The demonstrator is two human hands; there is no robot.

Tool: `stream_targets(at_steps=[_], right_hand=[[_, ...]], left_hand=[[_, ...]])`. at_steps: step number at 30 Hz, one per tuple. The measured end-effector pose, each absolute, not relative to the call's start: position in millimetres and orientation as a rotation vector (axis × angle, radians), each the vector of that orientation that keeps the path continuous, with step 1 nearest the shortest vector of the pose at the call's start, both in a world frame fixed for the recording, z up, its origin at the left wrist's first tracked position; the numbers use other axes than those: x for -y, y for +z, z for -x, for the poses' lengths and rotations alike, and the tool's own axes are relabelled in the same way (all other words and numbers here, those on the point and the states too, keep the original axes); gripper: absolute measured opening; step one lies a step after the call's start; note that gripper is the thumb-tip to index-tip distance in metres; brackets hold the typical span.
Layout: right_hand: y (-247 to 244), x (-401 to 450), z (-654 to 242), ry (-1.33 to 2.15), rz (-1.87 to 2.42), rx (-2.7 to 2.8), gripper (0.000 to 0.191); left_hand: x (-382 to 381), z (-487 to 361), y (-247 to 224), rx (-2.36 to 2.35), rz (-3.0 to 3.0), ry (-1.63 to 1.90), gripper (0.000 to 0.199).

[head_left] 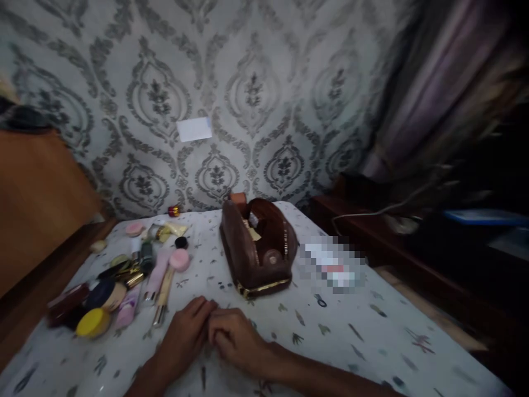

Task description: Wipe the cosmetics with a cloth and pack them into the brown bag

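Observation:
My left hand (185,328) rests on the patterned white cloth, its fingers fairly straight and lying against my right hand. Beside it, my right hand (233,333) is closed with the fingers curled in, and nothing shows inside. Just beyond both hands stands a brown cosmetic bag (248,264), its zipped top gaping, with a few small items visible inside. Closest to my left hand are a makeup brush (164,292) with a pale handle and a lilac tube (157,273). A pink round jar (179,259) lies near their far ends.
Cosmetics crowd the left side, including a yellow-lidded jar (94,322), a dark red bottle (68,303) and a black cap (181,242). A small red and gold item (173,210) sits by the wall. Right of the bag lies a blurred-out pale item (334,264). An orange-brown cabinet (37,204) stands left.

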State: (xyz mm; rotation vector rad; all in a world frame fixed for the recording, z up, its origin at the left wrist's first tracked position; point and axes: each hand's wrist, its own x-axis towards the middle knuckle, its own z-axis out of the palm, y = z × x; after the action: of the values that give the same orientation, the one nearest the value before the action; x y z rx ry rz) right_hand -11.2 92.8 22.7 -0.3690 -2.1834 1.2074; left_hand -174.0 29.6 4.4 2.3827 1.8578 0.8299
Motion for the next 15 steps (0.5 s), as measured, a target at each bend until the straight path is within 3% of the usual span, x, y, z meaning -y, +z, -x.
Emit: stream_targets(at_steps=[4,15], right_hand=[[20,-95,26,1.553,0.545,1.93,0.018],[36,-93,79,1.322,0.542,1.801,0.015]], left_hand=[[-30,169,20,-1.943,-2.28,0.634,0.024],[-29,194,38,-2.451,-1.869,0.767,0.016]])
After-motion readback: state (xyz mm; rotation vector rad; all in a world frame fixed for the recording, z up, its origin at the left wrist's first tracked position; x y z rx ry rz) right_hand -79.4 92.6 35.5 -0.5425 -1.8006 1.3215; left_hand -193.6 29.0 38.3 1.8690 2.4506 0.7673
